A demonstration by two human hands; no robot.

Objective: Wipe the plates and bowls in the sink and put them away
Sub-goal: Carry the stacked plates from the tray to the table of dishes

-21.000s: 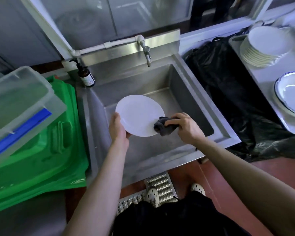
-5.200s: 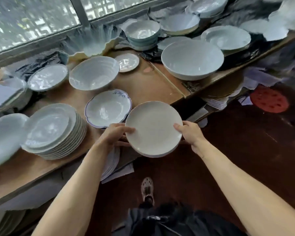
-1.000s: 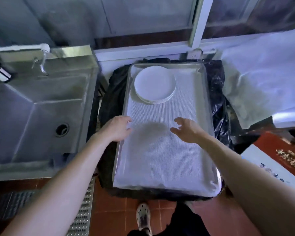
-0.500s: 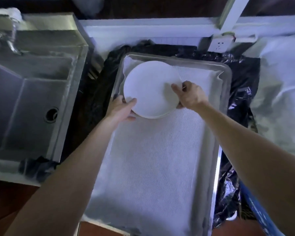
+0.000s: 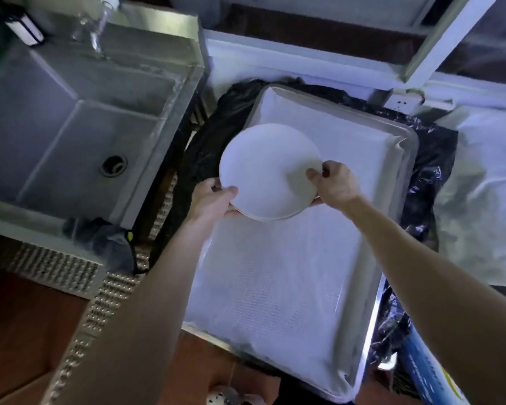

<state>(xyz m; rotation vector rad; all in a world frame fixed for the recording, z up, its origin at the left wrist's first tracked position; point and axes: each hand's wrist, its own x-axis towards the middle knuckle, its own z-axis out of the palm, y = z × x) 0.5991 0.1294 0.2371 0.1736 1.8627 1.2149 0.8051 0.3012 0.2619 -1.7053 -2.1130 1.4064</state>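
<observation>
A small stack of white plates (image 5: 268,173) is held between both hands over the far part of a metal tray (image 5: 403,159) lined with white mesh cloth. The left hand (image 5: 212,198) grips the near-left rim, thumb lying on the top face and the other fingers curled out of sight beneath; the right hand (image 5: 335,185) pinches the right rim the same way, thumb tip on top. So the fingers of both hands are closed on the stack, at nearly opposite points of the rim. More than one rim edge shows along the near side, but how many plates there are I cannot tell. The stack looks slightly tilted, its near edge toward the camera, and seems lifted clear of the cloth, though the gap is hard to judge. The relation that matters next is sideways: the sink (image 5: 79,135) lies to the left of the tray, well apart from the plates, with a strip of black plastic sheet (image 5: 205,147) between. The left hand is therefore the leading one for any carry that way. A dark cloth (image 5: 108,241) lies bunched on the sink's near rim, near the left forearm. The basin appears bare down to its drain (image 5: 113,165), so wiping is likely still ahead for this stack.
</observation>
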